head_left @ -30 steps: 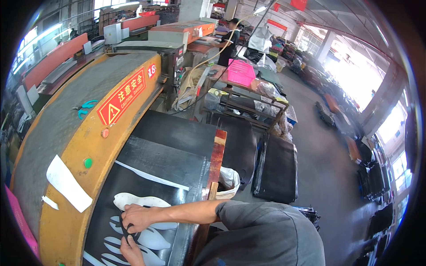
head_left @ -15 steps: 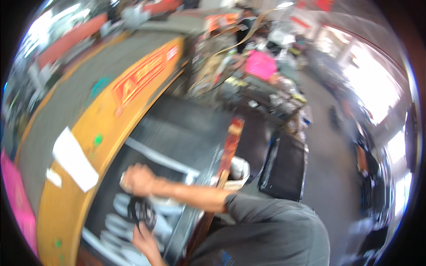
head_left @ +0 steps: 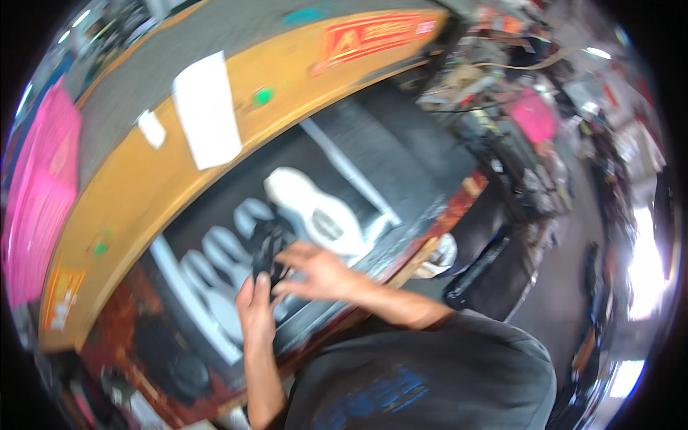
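Between pinching fingers of the left hand [head_left: 256, 307], a black piece [head_left: 271, 242] is jutting; the half-curled right hand [head_left: 319, 274] is meeting it, grip unclear; beyond, a white sole-shaped piece [head_left: 299, 197] is lying.

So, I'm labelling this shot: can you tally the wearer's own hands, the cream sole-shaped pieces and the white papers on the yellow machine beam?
Left hand and right hand: 2
Cream sole-shaped piece: 1
Large white sheet and small white slip on the yellow beam: 2
Total: 5
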### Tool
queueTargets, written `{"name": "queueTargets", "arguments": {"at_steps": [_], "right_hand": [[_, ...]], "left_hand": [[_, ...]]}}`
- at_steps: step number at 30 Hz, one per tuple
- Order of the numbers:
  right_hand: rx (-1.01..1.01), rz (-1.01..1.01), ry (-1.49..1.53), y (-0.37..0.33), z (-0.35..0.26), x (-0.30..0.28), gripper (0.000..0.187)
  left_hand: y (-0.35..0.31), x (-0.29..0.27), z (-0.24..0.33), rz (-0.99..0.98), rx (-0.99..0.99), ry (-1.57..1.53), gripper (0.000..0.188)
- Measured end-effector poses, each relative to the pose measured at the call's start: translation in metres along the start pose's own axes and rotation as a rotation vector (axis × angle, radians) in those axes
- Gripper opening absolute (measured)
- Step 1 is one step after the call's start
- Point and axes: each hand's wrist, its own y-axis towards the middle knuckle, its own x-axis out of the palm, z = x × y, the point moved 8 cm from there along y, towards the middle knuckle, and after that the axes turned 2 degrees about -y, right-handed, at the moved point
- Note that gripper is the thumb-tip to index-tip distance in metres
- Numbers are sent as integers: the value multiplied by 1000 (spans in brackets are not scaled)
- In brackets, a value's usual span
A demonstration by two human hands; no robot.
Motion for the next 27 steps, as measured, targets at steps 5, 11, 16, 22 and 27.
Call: {"name": "queueTargets", "arguments": {"at_steps": [5, 11, 16, 22, 27], "right_hand": [[22, -74, 101, -4, 18, 25, 20], [352, 372, 217, 3, 84, -60, 20], [137, 229, -375, -37, 111, -128, 18], [741, 635, 496, -140, 204, -198, 33], [956, 681, 455, -162, 202, -188, 28]], "left_hand": [[-2, 11, -10, -10, 32, -1, 30], [-58, -46, 84, 197, 104, 583, 53], [-125, -136, 180, 466, 272, 719, 64], [-206, -240, 234, 925, 683, 1417, 34], [-182, -310, 116, 852, 641, 1629, 34]]}}
